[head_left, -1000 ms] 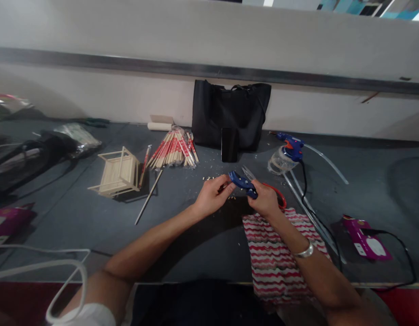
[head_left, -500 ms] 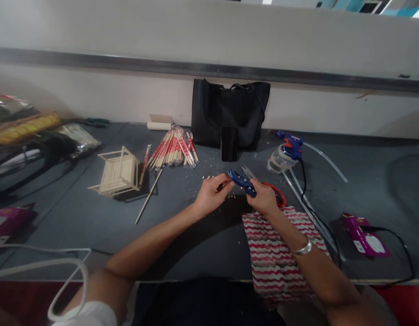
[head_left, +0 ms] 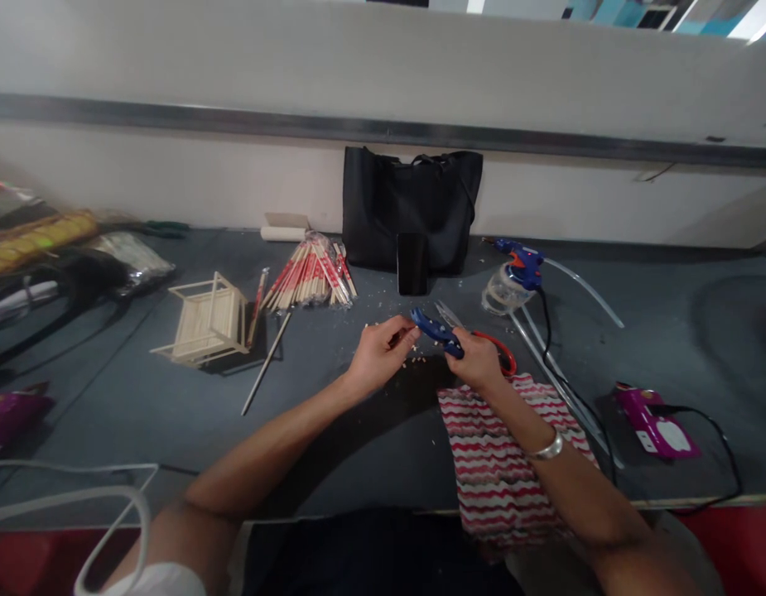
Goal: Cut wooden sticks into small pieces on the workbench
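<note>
Dark grey table (head_left: 109, 406), pale wall (head_left: 233, 178) behind. Right hand (head_left: 478, 356) wrapped round the handle end of a blue hand tool (head_left: 433, 328); tool sits left of that grip, head angled toward the left hand (head_left: 378, 356). Left fingertips right at the head; can't tell whether they're pinching anything. Scissors (head_left: 448, 314) just beyond, pale scraps (head_left: 415, 360) below.

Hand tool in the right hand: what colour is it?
The hand tool in the right hand is blue, seen in the head view.
</note>
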Demonstrator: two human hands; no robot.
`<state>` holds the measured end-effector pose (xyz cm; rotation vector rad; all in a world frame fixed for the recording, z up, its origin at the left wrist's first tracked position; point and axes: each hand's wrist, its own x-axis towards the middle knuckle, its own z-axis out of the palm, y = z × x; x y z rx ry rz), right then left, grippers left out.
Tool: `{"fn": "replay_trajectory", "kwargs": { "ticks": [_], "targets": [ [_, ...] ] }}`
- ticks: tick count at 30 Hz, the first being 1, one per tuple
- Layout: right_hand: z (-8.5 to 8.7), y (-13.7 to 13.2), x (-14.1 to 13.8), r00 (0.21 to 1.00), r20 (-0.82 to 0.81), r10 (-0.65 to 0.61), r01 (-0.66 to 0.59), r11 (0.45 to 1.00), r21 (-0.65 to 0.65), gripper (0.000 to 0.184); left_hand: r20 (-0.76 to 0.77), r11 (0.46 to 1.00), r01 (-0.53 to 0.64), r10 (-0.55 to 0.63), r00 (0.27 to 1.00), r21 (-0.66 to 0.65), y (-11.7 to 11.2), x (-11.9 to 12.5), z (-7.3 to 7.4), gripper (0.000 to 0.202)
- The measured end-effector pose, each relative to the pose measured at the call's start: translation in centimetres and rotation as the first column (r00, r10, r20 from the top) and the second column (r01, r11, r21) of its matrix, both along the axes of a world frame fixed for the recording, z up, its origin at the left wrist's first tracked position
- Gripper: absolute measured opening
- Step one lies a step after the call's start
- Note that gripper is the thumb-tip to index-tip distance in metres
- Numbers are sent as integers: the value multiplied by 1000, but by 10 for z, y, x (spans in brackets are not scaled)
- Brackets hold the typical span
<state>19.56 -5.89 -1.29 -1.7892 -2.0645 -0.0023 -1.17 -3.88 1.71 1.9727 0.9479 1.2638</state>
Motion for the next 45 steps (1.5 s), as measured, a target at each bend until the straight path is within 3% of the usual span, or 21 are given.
{"fn": "replay_trajectory", "kwargs": {
  "ticks": [5,11,20,34,45],
  "targets": [
    [-1,3,6,997,-47,62,-57,994,98,8,65,996,49,-45,997,-69,2,-3,1,25],
    [-2,6,7,987,-97,130,-109,975,195,24,109,993,114,-109,988,-40,2,-2,2,37],
    [-8,5,4,975,-107,195,-171,966,195,37,51,986,165,-166,985,16,2,-4,5,42],
    [-5,0,2,988,-75,133,-117,976,186,41,38,987,160,-161,986,12,5,-8,2,39],
    [-2,-1,4,987,-46,155,-144,972,187,33,31,987,145,-148,989,73,4,-7,2,38]
  ]
}}
